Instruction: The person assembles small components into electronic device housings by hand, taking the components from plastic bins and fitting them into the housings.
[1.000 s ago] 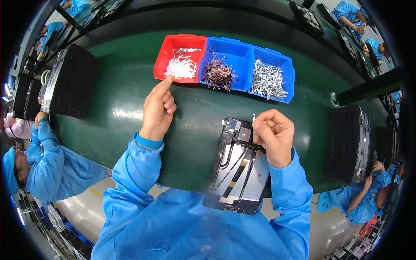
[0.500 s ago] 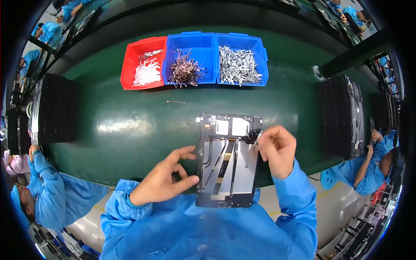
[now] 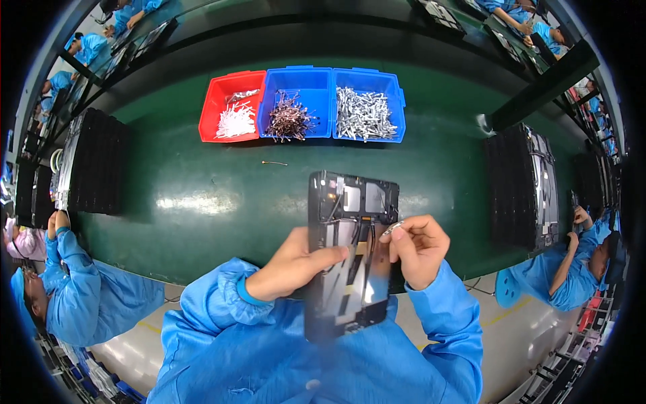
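My left hand (image 3: 288,266) grips the left edge of an opened tablet housing (image 3: 367,283), thumb lying across its inner face and fingers hidden behind. The housing is tilted and slightly smeared by motion; dark strips, cables and pale rectangles show inside it. At its right side my right hand (image 3: 422,253) pinches a small silvery strip (image 3: 392,231) between thumb and fingertips, close over the housing's upper right part. Whether the strip touches the housing, I cannot tell.
Beyond stand a red bin (image 3: 210,111) with white pieces and two joined blue bins: one (image 3: 319,79) with brown cable leads, one (image 3: 367,79) with silvery pieces. A single lead (image 3: 274,163) lies on the green table (image 3: 168,155). Dark stacked housings (image 3: 97,165) flank me left and right (image 3: 515,188).
My left hand has moved right and taken hold of the tablet housing, which is now tilted. My right hand has shifted slightly down and left with the silvery strip, now plainly visible.
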A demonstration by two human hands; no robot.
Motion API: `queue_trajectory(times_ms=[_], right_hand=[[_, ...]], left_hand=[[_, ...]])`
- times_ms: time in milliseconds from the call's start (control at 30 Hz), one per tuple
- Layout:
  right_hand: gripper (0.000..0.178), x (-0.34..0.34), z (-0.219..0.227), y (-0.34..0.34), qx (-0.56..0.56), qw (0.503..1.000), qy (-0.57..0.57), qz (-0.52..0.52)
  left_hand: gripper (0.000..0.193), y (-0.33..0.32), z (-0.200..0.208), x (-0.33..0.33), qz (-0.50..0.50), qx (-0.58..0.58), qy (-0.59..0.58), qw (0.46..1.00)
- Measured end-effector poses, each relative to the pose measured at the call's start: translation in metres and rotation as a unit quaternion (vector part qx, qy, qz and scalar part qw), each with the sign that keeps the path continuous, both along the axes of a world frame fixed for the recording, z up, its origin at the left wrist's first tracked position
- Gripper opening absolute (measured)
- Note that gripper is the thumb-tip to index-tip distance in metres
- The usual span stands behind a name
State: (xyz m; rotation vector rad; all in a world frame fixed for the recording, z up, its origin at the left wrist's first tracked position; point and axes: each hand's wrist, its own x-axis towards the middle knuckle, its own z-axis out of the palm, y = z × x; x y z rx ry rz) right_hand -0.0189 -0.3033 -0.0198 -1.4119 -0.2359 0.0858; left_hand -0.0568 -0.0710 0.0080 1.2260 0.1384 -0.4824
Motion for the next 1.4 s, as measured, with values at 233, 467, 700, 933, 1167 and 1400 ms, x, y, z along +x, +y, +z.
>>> queue_trajectory(times_ms=[233, 467, 700, 933, 1167, 1400], right_hand=[[0.014, 0.034, 0.090, 0.005, 0.043, 0.997, -0.056, 0.010], [0.006, 0.030, 0.139, 0.034, 0.166, 0.956, -0.054, 0.236], [0.004, 0.029, 0.121, 0.044, 0.142, 0.937, -0.067, 0.313], [0.003, 0.033, 0.122, 0.042, 0.129, 0.944, -0.060, 0.299], [0.004, 0.034, 0.126, 0.042, 0.127, 0.942, -0.022, 0.310], [0.004, 0.036, 0.120, 0.043, 0.119, 0.943, -0.052, 0.307]], left_hand=[[0.029, 0.005, 0.031, 0.000, 0.173, 0.166, -0.364, 0.900], [0.071, 0.003, 0.003, 0.007, 0.181, 0.488, -0.603, 0.605], [0.069, 0.006, -0.002, 0.007, 0.195, 0.452, -0.602, 0.629], [0.073, 0.000, 0.006, 0.009, 0.202, 0.475, -0.602, 0.609], [0.072, -0.001, 0.006, 0.007, 0.205, 0.482, -0.590, 0.614], [0.068, -0.006, 0.003, 0.009, 0.236, 0.466, -0.607, 0.600]])
